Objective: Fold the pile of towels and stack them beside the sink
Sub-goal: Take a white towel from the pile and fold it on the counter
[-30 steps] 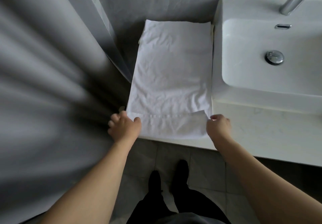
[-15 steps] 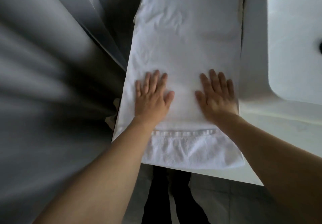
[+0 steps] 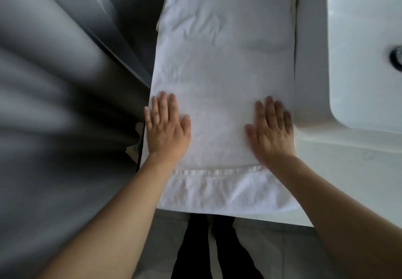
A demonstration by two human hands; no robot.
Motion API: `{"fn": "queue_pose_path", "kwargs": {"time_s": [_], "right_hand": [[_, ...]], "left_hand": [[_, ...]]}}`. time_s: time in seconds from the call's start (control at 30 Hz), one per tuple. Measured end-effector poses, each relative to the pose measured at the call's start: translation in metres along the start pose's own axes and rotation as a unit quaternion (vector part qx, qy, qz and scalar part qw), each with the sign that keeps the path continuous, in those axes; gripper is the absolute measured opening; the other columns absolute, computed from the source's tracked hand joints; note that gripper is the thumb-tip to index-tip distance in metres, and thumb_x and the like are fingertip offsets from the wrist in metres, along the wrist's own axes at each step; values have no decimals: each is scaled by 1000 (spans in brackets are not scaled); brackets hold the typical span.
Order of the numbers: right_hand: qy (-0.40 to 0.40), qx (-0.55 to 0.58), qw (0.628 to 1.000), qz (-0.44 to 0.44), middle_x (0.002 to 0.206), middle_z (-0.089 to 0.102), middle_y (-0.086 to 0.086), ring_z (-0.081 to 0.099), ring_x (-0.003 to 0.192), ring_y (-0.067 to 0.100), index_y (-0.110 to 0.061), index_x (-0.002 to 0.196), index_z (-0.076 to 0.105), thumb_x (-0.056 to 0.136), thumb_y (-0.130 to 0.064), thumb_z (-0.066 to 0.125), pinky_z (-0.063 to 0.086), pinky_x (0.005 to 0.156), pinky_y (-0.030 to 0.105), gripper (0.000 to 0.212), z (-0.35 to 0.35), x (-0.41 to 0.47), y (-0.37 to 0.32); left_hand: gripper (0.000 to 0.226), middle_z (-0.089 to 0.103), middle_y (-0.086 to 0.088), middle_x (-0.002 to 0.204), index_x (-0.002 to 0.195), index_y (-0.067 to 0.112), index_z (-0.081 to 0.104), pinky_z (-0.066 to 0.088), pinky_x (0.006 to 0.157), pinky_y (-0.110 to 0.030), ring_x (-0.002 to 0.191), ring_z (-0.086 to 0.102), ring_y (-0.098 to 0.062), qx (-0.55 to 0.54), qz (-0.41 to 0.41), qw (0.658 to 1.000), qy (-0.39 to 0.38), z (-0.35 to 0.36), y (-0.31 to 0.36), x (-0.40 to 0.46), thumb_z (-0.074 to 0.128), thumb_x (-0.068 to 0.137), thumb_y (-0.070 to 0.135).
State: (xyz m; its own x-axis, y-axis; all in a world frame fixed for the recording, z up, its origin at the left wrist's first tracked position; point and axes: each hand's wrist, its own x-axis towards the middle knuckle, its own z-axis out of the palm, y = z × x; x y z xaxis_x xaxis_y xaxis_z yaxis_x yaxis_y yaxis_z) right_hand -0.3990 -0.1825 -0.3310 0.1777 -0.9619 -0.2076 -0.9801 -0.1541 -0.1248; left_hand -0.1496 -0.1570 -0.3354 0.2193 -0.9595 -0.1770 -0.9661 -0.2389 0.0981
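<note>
A white towel (image 3: pixel 224 61) lies flat and folded on the counter, left of the white sink (image 3: pixel 361 46). Its upper layer ends at a hemmed band near the front, and a strip of the lower layer shows below it. My left hand (image 3: pixel 166 130) presses flat on the towel's left edge with straight fingers. My right hand (image 3: pixel 270 130) presses flat near the towel's right edge, close to the sink's side. Neither hand holds anything.
A grey curtain (image 3: pixel 50 105) hangs blurred along the left. The white counter (image 3: pixel 339 170) runs to the right in front of the sink, and its front edge is just below the towel. The sink drain (image 3: pixel 397 58) shows at the far right. Dark trouser legs stand on the tiled floor (image 3: pixel 289 254).
A second ago both hands held the towel's near edge. They then pressed flat on the middle and have now slid apart to the left and right edges.
</note>
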Motion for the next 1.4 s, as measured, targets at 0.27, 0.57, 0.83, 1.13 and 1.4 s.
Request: {"fn": "queue_pose_path", "kwargs": {"time_s": [0.27,0.57,0.83,1.13,1.4], "right_hand": [[-80,-1,995,-57,162,-12,8,-14,148,25,-21,155,-3,98,-57,10,-6,121,45,69,-19,-38,-7],[-165,-86,976,-109,121,55,2,51,114,24,-17,126,42,92,-37,46,31,100,34,40,-44,-96,-10],[-155,-68,978,-121,99,62,7,62,92,29,-15,99,40,89,-9,43,37,71,33,12,-104,-86,-12],[-84,-60,989,-109,96,54,13,55,80,30,-14,102,33,94,-46,42,37,72,35,34,-194,-21,3],[52,-186,978,-80,108,63,13,60,102,32,-9,108,49,95,-20,39,36,81,36,20,-221,69,5]], "left_hand": [[66,6,-7,164,157,21,12,-1,122,-48,150,5,-30,1,91,991,-96,-24,-4,-26,22,100,52],[26,56,-2,108,111,18,56,36,102,-38,106,51,-26,66,78,988,-115,-47,-23,-116,55,87,28],[9,63,2,76,77,22,60,42,58,-30,69,59,-18,-228,-94,958,-146,-107,-47,-104,62,84,28],[9,68,18,78,76,34,69,47,62,-21,75,62,2,-454,-105,883,57,-166,-32,-64,66,81,27],[5,72,5,92,88,29,68,53,67,-26,87,69,-13,-550,-154,818,65,-169,-33,40,72,85,29]]}}
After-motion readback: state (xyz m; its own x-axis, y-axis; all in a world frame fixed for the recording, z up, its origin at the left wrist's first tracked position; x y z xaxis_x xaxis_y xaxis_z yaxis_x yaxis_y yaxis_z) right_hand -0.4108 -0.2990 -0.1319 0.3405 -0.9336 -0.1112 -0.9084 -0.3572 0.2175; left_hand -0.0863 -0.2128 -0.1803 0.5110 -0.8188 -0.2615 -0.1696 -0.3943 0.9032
